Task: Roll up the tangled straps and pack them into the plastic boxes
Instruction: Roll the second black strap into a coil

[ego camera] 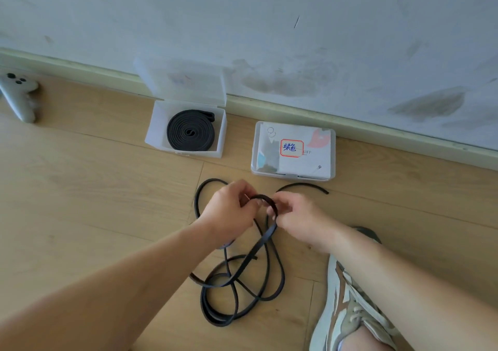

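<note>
Left hand (231,207), right hand (299,215) near closed box (293,176): both grips pinch black strap (258,248) at starting loop; seems light, floppy, so hold loop flat, feed slack

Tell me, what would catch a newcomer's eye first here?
First, the two hands in the middle: the left hand and right hand both hold a small loop of a tangled black strap that sprawls over the wooden floor. Next, by the wall, an open plastic box holds a neatly rolled strap, and to its right lies a closed box with a red-framed label.
</note>
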The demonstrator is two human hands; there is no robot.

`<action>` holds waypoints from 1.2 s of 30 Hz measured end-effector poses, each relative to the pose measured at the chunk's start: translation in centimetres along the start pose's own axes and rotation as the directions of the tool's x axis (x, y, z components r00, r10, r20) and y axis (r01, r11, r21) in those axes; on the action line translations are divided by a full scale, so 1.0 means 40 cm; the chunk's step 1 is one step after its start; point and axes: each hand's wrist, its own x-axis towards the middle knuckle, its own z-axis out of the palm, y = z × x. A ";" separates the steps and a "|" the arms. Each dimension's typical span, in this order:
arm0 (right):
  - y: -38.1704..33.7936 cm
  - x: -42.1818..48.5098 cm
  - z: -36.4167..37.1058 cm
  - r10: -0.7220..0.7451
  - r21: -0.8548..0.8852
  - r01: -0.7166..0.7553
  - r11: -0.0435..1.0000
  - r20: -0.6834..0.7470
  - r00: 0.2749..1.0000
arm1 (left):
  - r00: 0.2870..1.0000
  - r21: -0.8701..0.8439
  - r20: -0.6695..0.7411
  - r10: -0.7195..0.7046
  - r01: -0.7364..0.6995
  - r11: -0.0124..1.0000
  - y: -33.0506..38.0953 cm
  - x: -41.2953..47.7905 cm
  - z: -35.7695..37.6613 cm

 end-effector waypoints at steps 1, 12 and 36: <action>-0.006 -0.004 0.004 0.017 0.027 -0.017 0.999 0.009 1.000 | 0.999 -0.022 -0.041 0.003 -0.004 1.000 0.009 0.002 -0.017; -0.093 -0.019 0.045 0.001 0.317 -0.019 0.948 0.058 0.998 | 0.996 -0.048 -0.002 0.085 -0.085 0.995 0.064 -0.016 -0.093; -0.487 -0.574 -0.138 -0.108 -0.014 0.116 0.993 -0.482 0.870 | 0.932 0.631 -0.162 0.323 -0.153 0.760 0.320 -0.457 -0.508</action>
